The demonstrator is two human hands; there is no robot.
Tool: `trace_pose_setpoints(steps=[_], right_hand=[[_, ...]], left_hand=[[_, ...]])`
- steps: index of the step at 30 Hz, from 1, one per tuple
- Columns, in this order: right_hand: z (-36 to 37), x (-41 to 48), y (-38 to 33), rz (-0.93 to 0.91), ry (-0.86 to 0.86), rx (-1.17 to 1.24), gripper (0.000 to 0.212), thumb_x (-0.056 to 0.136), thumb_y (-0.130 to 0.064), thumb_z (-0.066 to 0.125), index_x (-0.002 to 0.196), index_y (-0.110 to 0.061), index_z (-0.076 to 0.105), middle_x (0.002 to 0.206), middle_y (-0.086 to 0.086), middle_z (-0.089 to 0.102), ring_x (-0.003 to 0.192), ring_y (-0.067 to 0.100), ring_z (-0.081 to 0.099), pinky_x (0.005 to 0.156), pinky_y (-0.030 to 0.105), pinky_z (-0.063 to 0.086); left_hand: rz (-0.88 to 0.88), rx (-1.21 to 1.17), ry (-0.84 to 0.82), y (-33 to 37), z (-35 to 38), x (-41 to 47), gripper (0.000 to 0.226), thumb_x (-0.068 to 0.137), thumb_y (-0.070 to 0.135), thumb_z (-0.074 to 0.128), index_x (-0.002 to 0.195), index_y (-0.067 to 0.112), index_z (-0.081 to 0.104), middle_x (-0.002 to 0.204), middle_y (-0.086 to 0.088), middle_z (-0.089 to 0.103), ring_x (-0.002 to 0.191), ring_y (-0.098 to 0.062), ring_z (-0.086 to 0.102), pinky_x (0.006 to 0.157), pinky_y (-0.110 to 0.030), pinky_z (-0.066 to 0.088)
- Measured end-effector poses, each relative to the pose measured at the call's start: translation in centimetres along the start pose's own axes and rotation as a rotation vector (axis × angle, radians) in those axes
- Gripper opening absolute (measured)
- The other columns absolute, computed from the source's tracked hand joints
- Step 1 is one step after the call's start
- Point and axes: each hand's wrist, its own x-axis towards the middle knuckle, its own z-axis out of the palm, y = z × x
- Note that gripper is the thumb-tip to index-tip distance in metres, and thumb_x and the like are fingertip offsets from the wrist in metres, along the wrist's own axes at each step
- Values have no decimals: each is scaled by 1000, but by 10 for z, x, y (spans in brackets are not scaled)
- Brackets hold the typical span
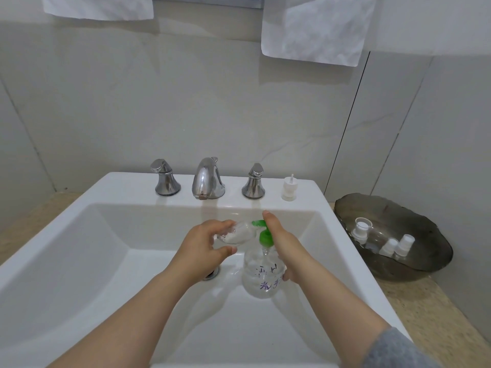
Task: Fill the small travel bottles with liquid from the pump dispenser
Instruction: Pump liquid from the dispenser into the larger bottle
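**Travel bottle held to the green pump over the sink**

Both hands work above the basin of a white sink (87, 208). The left hand (210, 241) has a closed grip on a small clear travel bottle (239, 233), fingers and thumb curled round it. The bottle is tipped almost on its side, with its mouth end toward the green pump head.

The right hand (283, 244) holds the pump dispenser (261, 278), a clear round bottle with a green pump and purple handwriting on its side. Its lower fingers wrap the far side of the body. One finger is stretched out straight just beside the pump head; whether it presses the head I cannot tell. The dispenser is held above the basin, just right of the drain (212, 273), and the nozzle meets the travel bottle.

On the sink's back ledge stand a chrome faucet (208, 179) between two chrome handles (164, 179), and to their right a loose white pump top (288, 188).

Right of the sink, on the speckled tabletop (430, 309), sits a dark glass dish (414, 216). It holds three white-topped small bottles (389, 247). Two white towels (313, 27) hang on the wall above.
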Motion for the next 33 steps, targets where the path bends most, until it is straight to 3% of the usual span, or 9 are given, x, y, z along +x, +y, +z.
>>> trace_pose_setpoints(steps=[4,12,17,20,23,28,33], right_hand=[[0,-1,-1,-10,7,-23,48,91,-63,42,106,-19,50,105,4,49,96,23,42,86,38,32],[2,1,1,-67,38,-107,51,93,-60,41,100,-12,59,110,9,58,100,30,53,91,39,41],[3,2,3,-79,51,-141,53,93,-62,37,96,-14,59,111,10,60,103,31,55,97,40,43],[3,0,5,-76,45,-138,50,90,-67,36,86,-21,57,113,8,61,105,29,57,100,41,43],[2,-1,3,-55,10,-89,50,89,-68,37,97,-22,56,114,5,57,104,27,53,94,38,41],[0,3,2,-39,-14,-66,53,91,-67,36,113,-22,52,115,3,51,100,25,45,87,35,32],[1,4,3,-11,-14,-41,62,88,-70,38,125,-22,51,115,3,46,102,23,42,88,36,31]], left_hand=[[-4,10,-6,-1,0,0,48,77,14,75,122,26,62,108,10,61,76,15,49,72,-3,35],[-31,43,-46,-5,3,0,50,76,15,76,122,27,61,114,9,62,104,-6,56,90,-20,41],[-31,34,-45,-4,3,0,48,76,15,76,120,27,63,111,8,63,99,-4,56,86,-17,40],[-40,8,-37,-3,2,-1,48,76,14,76,120,27,62,110,11,62,85,11,52,78,-6,36],[-34,-13,-18,-1,1,0,48,76,13,76,120,27,63,109,13,62,78,19,49,71,2,34],[-13,1,-19,0,-1,1,48,76,13,76,120,27,62,110,12,62,75,20,48,70,0,34],[-26,-17,-17,0,-1,0,48,75,13,77,118,29,63,109,12,63,90,6,54,76,-6,37]])
